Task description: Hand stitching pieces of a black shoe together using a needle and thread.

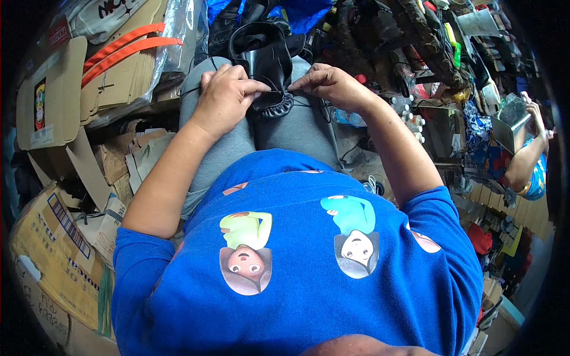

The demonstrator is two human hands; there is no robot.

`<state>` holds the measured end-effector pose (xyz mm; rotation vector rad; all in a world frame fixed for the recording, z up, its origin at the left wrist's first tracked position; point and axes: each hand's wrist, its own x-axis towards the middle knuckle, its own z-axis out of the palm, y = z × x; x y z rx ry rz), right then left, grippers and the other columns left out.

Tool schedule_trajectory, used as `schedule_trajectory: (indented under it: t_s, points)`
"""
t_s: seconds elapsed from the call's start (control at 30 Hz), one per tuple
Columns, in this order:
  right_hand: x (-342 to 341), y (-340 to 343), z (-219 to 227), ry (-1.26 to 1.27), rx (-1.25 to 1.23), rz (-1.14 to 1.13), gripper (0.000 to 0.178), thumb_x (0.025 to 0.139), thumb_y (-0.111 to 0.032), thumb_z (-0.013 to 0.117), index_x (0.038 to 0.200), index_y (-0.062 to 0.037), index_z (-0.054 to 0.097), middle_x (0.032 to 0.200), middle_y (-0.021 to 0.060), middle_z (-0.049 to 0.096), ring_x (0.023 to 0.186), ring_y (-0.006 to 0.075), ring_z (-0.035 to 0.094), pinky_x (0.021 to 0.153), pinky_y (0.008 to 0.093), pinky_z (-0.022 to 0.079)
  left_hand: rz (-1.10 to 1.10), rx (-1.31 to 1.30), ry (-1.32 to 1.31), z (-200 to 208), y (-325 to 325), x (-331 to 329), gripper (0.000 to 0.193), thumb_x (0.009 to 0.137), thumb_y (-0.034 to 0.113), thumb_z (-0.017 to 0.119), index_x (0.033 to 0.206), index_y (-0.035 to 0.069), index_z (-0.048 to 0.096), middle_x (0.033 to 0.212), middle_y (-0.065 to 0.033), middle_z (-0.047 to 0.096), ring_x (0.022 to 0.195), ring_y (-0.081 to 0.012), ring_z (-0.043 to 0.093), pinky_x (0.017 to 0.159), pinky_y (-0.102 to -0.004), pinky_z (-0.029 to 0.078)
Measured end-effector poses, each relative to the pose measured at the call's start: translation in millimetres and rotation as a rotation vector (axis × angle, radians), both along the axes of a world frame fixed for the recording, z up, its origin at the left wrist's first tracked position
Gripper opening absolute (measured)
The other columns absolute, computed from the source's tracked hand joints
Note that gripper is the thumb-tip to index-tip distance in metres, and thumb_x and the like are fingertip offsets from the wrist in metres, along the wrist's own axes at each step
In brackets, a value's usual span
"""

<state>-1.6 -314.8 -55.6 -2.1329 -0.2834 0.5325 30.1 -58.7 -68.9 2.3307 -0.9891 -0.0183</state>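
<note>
A black leather shoe (270,65) rests between my knees, its puckered, gathered toe (274,108) toward me. My left hand (228,92) is closed at the shoe's left side, index finger stretched toward the gathered seam. From the right, my right hand (329,84) pinches close to the same seam. Dark thread (190,92) shows beside my left hand, and more hangs below my right; both hands seem closed on it. Whether a needle is in either hand is too small to tell.
Flattened cardboard (56,95) with two orange strips (127,50) lies at the left, above a printed carton (59,255). Small white-capped bottles (412,121) and clutter crowd the right. Another person's arm (528,160) holds a flat, shiny object (510,124) at far right.
</note>
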Motion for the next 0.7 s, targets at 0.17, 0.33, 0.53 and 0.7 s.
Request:
schedule_trajectory:
  t_s: [0.17, 0.33, 0.53, 0.7]
  points:
    - [0, -1, -2, 0.057, 0.068, 0.002, 0.031, 0.081, 0.001, 0.061, 0.107, -0.0131, 0.07, 0.084, -0.0002, 0.051, 0.084, 0.0125, 0.048, 0.08, 0.0259, 0.041, -0.009, 0.01, 0.045, 0, -5, 3, 0.018, 0.074, 0.013, 0.067, 0.089, 0.022, 0.072, 0.074, 0.0011, 0.052, 0.083, -0.0177, 0.051, 0.082, -0.0337, 0.03]
    - [-1, -2, -9, 0.052, 0.068, 0.009, 0.03, 0.081, -0.004, 0.064, 0.108, -0.016, 0.07, 0.084, 0.0017, 0.052, 0.084, 0.0138, 0.05, 0.081, 0.0269, 0.042, -0.02, 0.037, 0.056, 3, -8, 0, 0.013, 0.075, 0.016, 0.068, 0.087, 0.02, 0.071, 0.077, 0.0006, 0.057, 0.086, -0.0173, 0.054, 0.083, -0.034, 0.03]
    - [-9, 3, 1, -0.024, 0.01, 0.001, 0.03, 0.081, -0.002, 0.065, 0.109, -0.0108, 0.068, 0.088, 0.0005, 0.06, 0.084, 0.0087, 0.056, 0.075, 0.0239, 0.047, -0.002, -0.02, 0.024, -1, 1, -11, 0.017, 0.075, 0.019, 0.069, 0.091, 0.021, 0.072, 0.084, 0.0008, 0.065, 0.093, -0.0176, 0.056, 0.089, -0.0365, 0.031]
    - [-10, 10, 1, 0.236, 0.232, -0.208, 0.025, 0.084, -0.003, 0.065, 0.109, -0.0034, 0.066, 0.094, 0.0006, 0.067, 0.084, 0.0055, 0.059, 0.075, 0.0208, 0.048, 0.053, -0.001, 0.081, 2, -3, -10, 0.019, 0.075, 0.017, 0.069, 0.094, 0.019, 0.071, 0.079, 0.0016, 0.063, 0.09, -0.0161, 0.056, 0.088, -0.0348, 0.031]
